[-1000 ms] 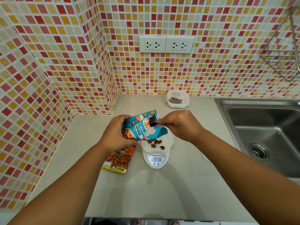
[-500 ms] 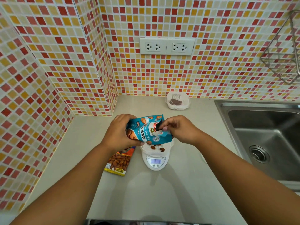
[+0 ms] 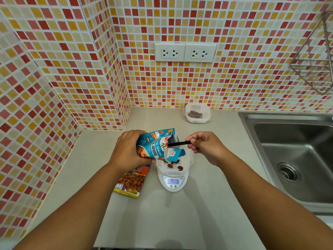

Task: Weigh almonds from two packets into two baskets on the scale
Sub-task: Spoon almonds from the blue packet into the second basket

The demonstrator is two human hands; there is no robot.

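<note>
Fingers (image 3: 195,144) of the right hand (image 3: 207,148) are pinched shut on the end of a thin black stick (image 3: 179,143), whose other end reaches into the torn mouth of the blue almond packet (image 3: 155,146). That packet is gripped around its body by the left hand (image 3: 128,150), the fingers curled closed on it, and it is held tilted with its opening toward the right, above the white basket (image 3: 187,162). The basket is seated on the small white scale (image 3: 173,184), and a few almonds (image 3: 173,165) are seen lying inside it. The scale's lit display faces the person; the reading cannot be made out. A second packet (image 3: 131,183), orange and yellow with almonds printed on it, is lying flat on the table (image 3: 162,222), just to the left of the scale and partly under the left hand. A second white basket (image 3: 197,112) with dark contents is placed at the back of the table against the tiled wall (image 3: 180,83). A steel sink (image 3: 295,159) is set into the table on the right.
</note>
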